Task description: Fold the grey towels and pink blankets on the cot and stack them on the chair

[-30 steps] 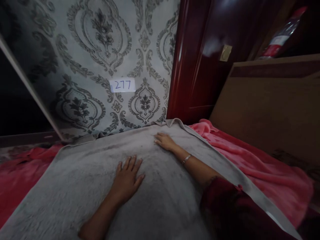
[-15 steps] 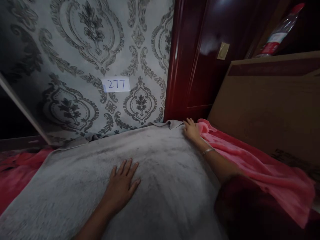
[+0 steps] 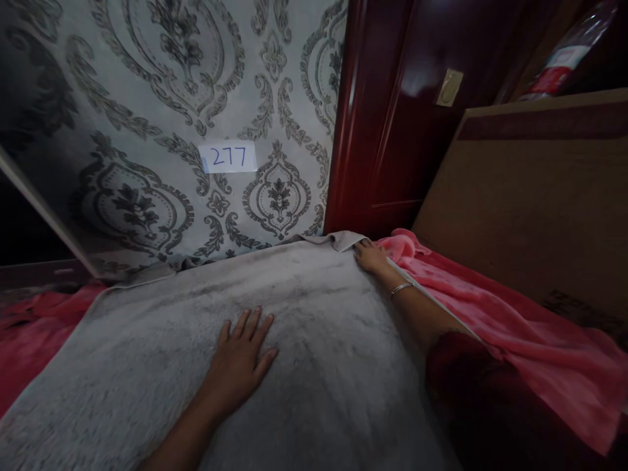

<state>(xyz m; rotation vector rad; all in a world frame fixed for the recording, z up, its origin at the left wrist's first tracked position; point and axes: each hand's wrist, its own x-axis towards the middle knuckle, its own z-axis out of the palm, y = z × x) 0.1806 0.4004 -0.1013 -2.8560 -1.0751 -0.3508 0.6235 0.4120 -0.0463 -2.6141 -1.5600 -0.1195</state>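
Note:
A grey plush blanket [image 3: 304,340] spreads out in front of me up to the wall. My left hand [image 3: 240,366] lies flat on its middle, fingers spread, holding nothing. At the far right corner of the blanket, my right hand [image 3: 370,256] has its fingers bent at the turned-up edge [image 3: 346,240] and appears to pinch it. The flap partly covers those fingertips, and the thumb is hidden. A bracelet [image 3: 402,288] circles the right wrist.
Pink cloth [image 3: 471,307] runs along the right side, with more red-pink cloth [image 3: 44,327] at left. A large cardboard box [image 3: 530,196] stands at right, a bottle [image 3: 559,69] above it. Patterned wallpaper [image 3: 277,190] bears a paper marked 277 [image 3: 229,157], beside a dark red door [image 3: 392,131].
My right hand has shifted slightly left and its fingers have drawn in at the blanket's corner, where the flap stands up more. The left hand stays flat in place. The view has tilted slightly.

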